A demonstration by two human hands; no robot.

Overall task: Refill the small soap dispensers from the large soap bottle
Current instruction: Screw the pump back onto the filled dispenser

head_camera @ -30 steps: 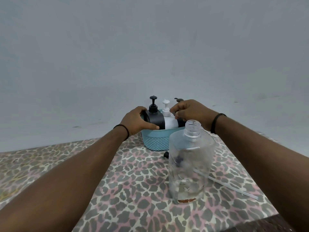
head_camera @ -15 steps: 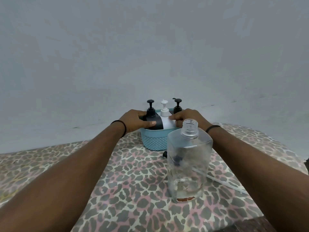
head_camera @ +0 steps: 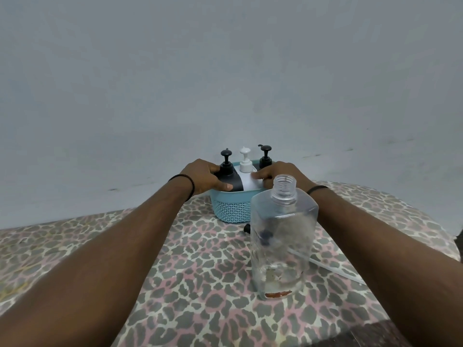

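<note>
This looks like a plain room in a home: a surface (head_camera: 200,284) covered with a leopard-print cloth stands against a bare, pale grey wall (head_camera: 225,71), and a small blue plastic basket (head_camera: 230,209) of household pump dispensers (head_camera: 244,171) sits on it.

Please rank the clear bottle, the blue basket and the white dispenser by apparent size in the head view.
1. clear bottle, though it stands nearest the camera
2. blue basket, partly hidden
3. white dispenser, partly hidden
</note>
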